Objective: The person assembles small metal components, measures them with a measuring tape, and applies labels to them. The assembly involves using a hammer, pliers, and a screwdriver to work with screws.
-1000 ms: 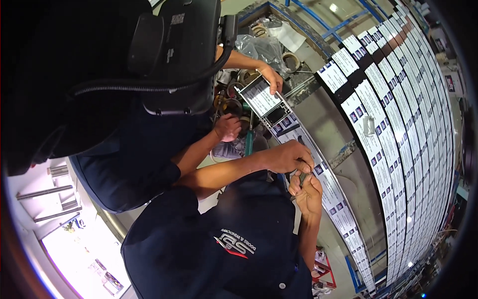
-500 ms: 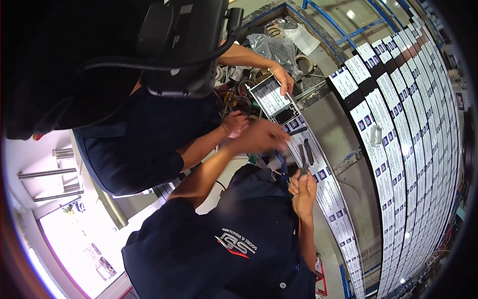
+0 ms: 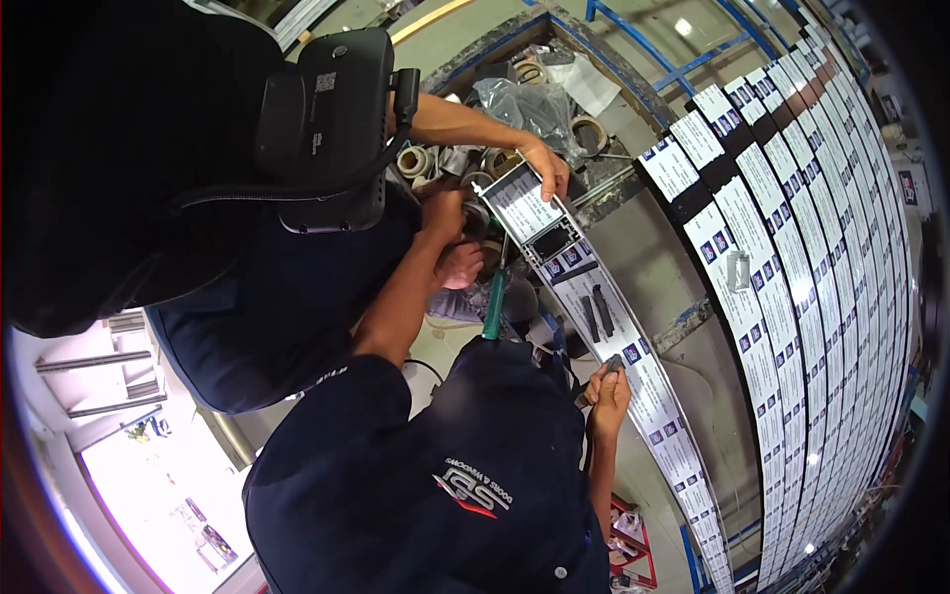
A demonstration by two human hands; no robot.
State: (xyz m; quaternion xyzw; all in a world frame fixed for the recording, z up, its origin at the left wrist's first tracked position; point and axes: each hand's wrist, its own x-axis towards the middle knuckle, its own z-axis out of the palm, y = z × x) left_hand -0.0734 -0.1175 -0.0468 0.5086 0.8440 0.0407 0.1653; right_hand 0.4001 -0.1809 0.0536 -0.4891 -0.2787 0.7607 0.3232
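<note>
Your left hand (image 3: 443, 213) has left the right one: both were together a second ago, then it swung across as a blur, and now it's over by the clutter tray (image 3: 633, 81), next to the tape rolls (image 3: 414, 161). Fingers partly hidden there; can't tell if they're apart or clamped on anything.

Your right hand (image 3: 606, 389) is low, beside the long profile (image 3: 653, 401), thumb and fingers clamped on a small dark grey piece (image 3: 614, 363). That piece sticks out past your fingertips, over the profile's near edge; can't tell if it touches.

Two dark strips (image 3: 603, 309) lie side by side on the profile's printed film, just beyond your right hand, roughly where they were half a second ago.

Co-worker's upper hand (image 3: 547, 170) is on the short film-covered section (image 3: 522, 203) at the profile's far end, same as before. Co-worker's lower hand (image 3: 461, 265) is just below your left, fingers curled; can't tell what's in it.

Green-handled tool (image 3: 495, 305) sits between your torso and that section. Film-covered profiles (image 3: 792, 346) lie in rows off to your right, small grey block (image 3: 738, 269) on top.
</note>
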